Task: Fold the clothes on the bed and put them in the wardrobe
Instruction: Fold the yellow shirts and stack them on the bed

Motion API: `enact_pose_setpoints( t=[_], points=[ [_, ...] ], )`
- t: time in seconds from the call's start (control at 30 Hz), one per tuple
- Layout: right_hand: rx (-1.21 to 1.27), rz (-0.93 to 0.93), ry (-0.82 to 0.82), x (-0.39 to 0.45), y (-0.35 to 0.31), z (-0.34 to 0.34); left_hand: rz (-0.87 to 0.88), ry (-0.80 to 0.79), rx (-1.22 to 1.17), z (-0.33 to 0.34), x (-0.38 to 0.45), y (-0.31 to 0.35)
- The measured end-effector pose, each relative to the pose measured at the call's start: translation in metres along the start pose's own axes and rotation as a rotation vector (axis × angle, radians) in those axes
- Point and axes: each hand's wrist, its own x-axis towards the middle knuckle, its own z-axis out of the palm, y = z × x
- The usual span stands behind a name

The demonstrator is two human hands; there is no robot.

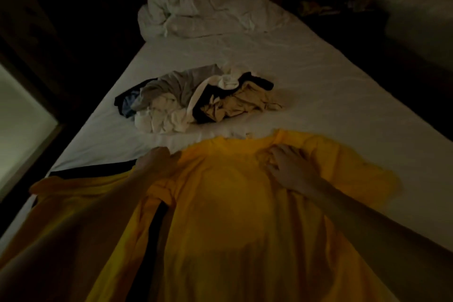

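Note:
A yellow shirt [220, 203] lies spread on the white bed [318, 86], collar pointing away from me. My left hand [157, 159] holds the shirt's left shoulder at its edge, fingers curled over the cloth. My right hand [286, 167] presses on the cloth just right of the collar, fingers spread and slightly bent. The left sleeve with a black band [93, 170] stretches toward the bed's left edge. Beyond the shirt sits a heap of unfolded clothes [196, 98] in grey, white, black and beige.
A crumpled white duvet [196, 0] is bunched at the head of the bed. Dark floor runs along both sides of the bed. A lit pale panel [19, 125] is at the left. A second bed or seat [421, 12] stands at the far right.

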Motion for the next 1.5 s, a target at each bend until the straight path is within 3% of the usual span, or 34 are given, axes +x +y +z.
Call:
enact_pose_setpoints(
  t=[0.1,0.17,0.23,0.3,0.37,0.5,0.57,0.63,0.7,0.8,0.87,0.97,1.03,1.1,1.2,1.33,1.47,1.5],
  points=[
    [-0.008,-0.025,-0.104,-0.01,0.002,-0.007,-0.042,-0.117,0.03,-0.011,-0.006,-0.013],
    [0.071,-0.035,-0.055,-0.016,0.006,-0.016,-0.015,-0.093,0.163,-0.019,-0.011,-0.023],
    [0.131,-0.011,0.097,-0.025,0.017,-0.028,0.091,0.046,0.225,-0.027,-0.016,-0.028],
    [0.084,0.077,0.253,-0.034,0.039,-0.039,0.194,0.24,0.099,-0.033,-0.02,-0.026],
    [0.047,0.251,0.298,-0.044,0.07,-0.05,0.256,0.321,-0.103,-0.043,-0.028,-0.011],
    [0.095,0.61,0.038,-0.067,0.109,-0.067,0.212,0.196,-0.373,-0.066,-0.039,0.03],
    [0.096,0.668,0.007,-0.076,0.118,-0.07,0.096,0.035,-0.413,-0.072,-0.037,0.048],
    [0.192,0.673,0.002,-0.079,0.126,-0.073,0.042,-0.224,-0.591,-0.073,-0.034,0.065],
    [0.348,0.637,-0.002,-0.08,0.13,-0.078,0.073,-0.365,-0.779,-0.073,-0.043,0.085],
    [0.685,0.618,0.106,-0.077,0.124,-0.094,0.085,-0.23,-1.133,-0.075,-0.056,0.116],
    [0.941,0.611,0.154,-0.07,0.112,-0.108,0.138,-0.099,-1.224,-0.065,-0.06,0.117],
    [1.135,0.541,0.072,-0.052,0.079,-0.123,0.034,0.032,-1.333,-0.051,-0.051,0.107],
    [1.187,0.529,0.027,-0.036,0.049,-0.123,-0.001,0.033,-1.435,-0.047,-0.05,0.094],
    [1.234,0.557,0.001,-0.022,0.014,-0.115,0.042,-0.059,-1.547,-0.044,-0.052,0.086],
    [1.449,0.55,-0.105,-0.009,-0.035,-0.089,0.091,-0.34,-1.834,-0.044,-0.056,0.079],
    [1.553,0.492,-0.229,-0.019,-0.073,-0.07,0.11,-0.453,-1.947,-0.055,-0.067,0.068],
    [1.479,0.468,-0.13,-0.061,-0.057,-0.073,0.072,-0.524,-2.038,-0.066,-0.086,0.048],
    [1.404,0.492,-0.08,-0.077,-0.049,-0.074,-0.004,-0.632,-2.101,-0.066,-0.093,0.047]
  ],
)
